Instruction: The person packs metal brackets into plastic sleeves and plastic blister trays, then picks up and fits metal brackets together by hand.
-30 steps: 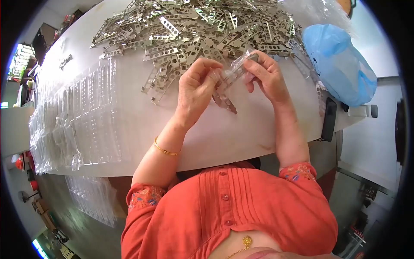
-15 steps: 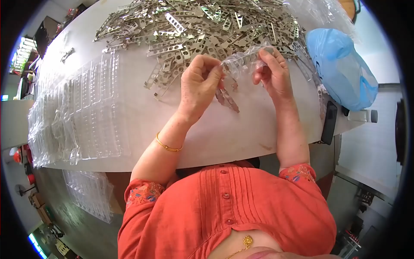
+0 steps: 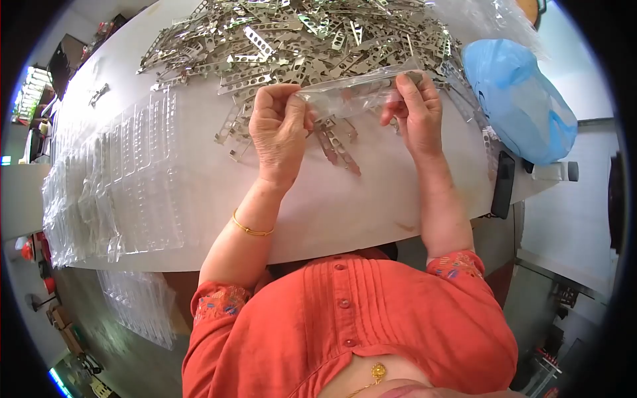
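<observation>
Both hands raised, thumbs inward

Both forearms reaching forward, roughly parallel, elbows bent. Left hand point(image 3: 279, 136) pinching between thumb point(image 3: 294, 111) and curled fingers point(image 3: 272, 99), back of hand showing. Right hand point(image 3: 421, 119) held level-ish with it, well apart, also pinching, thumb point(image 3: 410, 94) up top, other fingers point(image 3: 390, 114) curling loosely inward.

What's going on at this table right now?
A person is holding a clear plastic sleeve stretched out between the left hand and the right hand. Just beyond lies a big heap of punched metal strips. Clear molded plastic lies off to the left, and a blue plastic bag to the right.
</observation>
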Demonstrator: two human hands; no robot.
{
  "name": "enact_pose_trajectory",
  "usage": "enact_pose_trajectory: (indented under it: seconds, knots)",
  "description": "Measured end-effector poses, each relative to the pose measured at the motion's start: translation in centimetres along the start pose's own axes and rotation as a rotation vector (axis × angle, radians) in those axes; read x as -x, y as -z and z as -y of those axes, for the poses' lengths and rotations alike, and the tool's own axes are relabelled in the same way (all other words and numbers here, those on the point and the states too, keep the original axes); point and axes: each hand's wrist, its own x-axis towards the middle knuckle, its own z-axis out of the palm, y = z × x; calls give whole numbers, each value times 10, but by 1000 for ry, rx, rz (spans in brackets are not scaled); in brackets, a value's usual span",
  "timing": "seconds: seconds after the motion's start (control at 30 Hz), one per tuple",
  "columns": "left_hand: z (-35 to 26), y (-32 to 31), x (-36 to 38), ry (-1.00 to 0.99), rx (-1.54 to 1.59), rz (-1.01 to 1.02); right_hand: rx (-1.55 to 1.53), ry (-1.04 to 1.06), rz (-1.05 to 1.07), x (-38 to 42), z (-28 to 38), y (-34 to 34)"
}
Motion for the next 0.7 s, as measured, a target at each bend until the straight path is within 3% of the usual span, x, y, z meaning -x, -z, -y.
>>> enact_pose_trajectory:
  seconds: [0.13, 0.2, 0.27, 0.37, 0.47, 0.63, 0.7]
  knots:
    - [-1, 6, 0, 4, 16, 12, 14, 61, 47, 1, 1, -1]
    - [-3, 9, 2, -116, -126, 14, 12, 71, 69, 1, 2, 1]
    - [-6, 6, 1, -159, -71, 40, 3, 77, 97, 1, 1, 2]
    - [-1, 6, -6, -618, -419, 129, 87, 83, 179, 5, 1, -3]
    - [-6, -2, 2, -613, -582, 253, 87, 76, 247, 9, 0, -5]
    - [-7, -4, 7, -413, -561, 346, 46, 53, 289, 14, 4, -13]
    - [-10, -3, 9, -99, -495, 419, 47, 49, 294, 14, 4, -13]
